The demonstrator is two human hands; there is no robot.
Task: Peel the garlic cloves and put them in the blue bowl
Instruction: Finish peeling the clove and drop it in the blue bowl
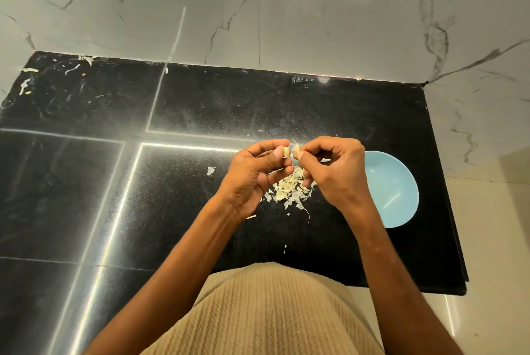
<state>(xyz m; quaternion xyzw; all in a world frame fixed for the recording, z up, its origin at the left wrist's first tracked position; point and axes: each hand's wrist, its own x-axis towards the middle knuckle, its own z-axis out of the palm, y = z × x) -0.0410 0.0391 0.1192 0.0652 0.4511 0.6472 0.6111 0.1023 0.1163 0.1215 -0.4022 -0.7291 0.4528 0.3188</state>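
Left hand [252, 171] pinching garlic clove [286, 151], right hand [332, 168] pinching its skin [296, 148], both above peel pile [289, 191] on black countertop [114, 182], blue bowl [393, 191] just right of right hand

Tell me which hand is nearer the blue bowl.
Right. The right hand overlaps the blue bowl's left rim in the head view, pinching skin off the clove. The left hand pinches the clove farther left, beyond the peel pile.
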